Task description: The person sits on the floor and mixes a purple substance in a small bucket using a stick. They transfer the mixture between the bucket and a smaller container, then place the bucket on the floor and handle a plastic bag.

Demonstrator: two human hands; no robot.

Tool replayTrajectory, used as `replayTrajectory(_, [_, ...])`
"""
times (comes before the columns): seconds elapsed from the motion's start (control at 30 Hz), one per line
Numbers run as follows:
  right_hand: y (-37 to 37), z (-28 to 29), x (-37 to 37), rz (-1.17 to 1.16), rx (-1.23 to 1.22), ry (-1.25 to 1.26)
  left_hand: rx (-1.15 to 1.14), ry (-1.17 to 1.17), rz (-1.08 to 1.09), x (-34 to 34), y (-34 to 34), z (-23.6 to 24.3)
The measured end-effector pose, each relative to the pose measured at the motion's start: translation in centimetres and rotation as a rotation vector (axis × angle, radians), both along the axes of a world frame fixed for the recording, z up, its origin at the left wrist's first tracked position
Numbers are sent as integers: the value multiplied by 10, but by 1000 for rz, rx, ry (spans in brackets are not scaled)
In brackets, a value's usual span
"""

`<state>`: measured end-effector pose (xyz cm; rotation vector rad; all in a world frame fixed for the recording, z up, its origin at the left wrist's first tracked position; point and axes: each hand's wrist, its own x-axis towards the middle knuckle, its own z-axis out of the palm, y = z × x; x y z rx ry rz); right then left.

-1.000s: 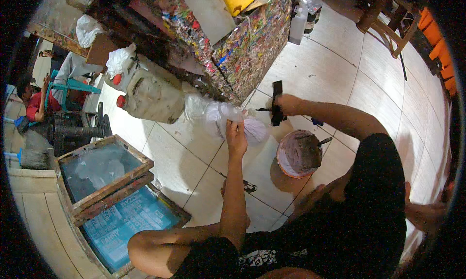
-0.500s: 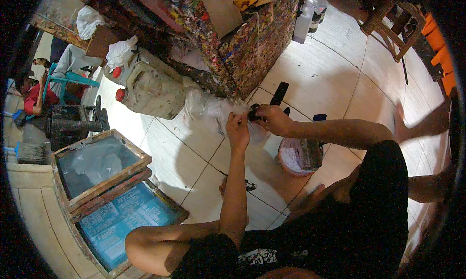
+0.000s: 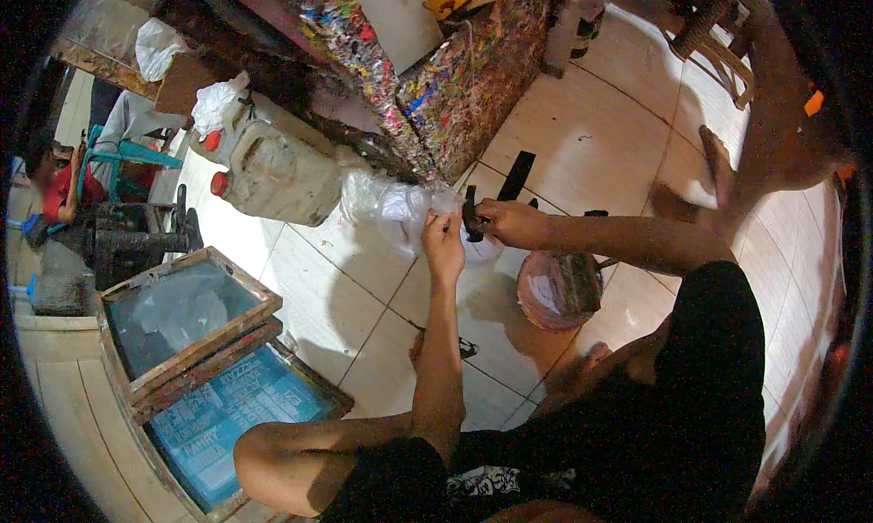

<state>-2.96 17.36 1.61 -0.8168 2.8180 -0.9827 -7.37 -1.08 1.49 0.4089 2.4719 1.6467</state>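
Note:
My left hand (image 3: 443,243) is closed, its fingers pinching the edge of a clear plastic bag (image 3: 368,198) with white material inside. Beside it, my right hand (image 3: 511,224) grips a small dark object (image 3: 471,216), held upright against the bag's near end; its exact kind is unclear. A dark flat strip (image 3: 517,174) lies on the tiles just beyond my right hand. Below my right forearm stands a round tub (image 3: 536,312) with whitish paint in it and a brown board-like piece (image 3: 579,285) across its right side.
Two grimy jerrycans (image 3: 286,173) with red caps stand at left. Framed printing screens (image 3: 259,341) are stacked at the lower left. A paint-crusted box (image 3: 482,91) rises ahead. Another person's leg (image 3: 782,114) is at the far right; a seated person (image 3: 68,182) is far left.
The other person's legs at right have moved farther from me, casting shadow over the bottles. The dark object in my right hand now points upright, and the bag's white contents show more clearly.

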Motion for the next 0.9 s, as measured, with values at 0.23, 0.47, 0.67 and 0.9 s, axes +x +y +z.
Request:
replayTrajectory(0.23, [15,-10,1,69,148,211,-45,116,38,2,7,-3])
replayTrajectory(0.47, [69,9,-21,-221,-135,-559,-74,85,35,-4,-5,-9])
replayTrajectory(0.67, [92,21,-20,-134,367,-467,28,-7,-36,-2,2,-2])
replayTrajectory(0.9, [2,107,-45,26,28,9,-16,84,-28,4,-14,-39])
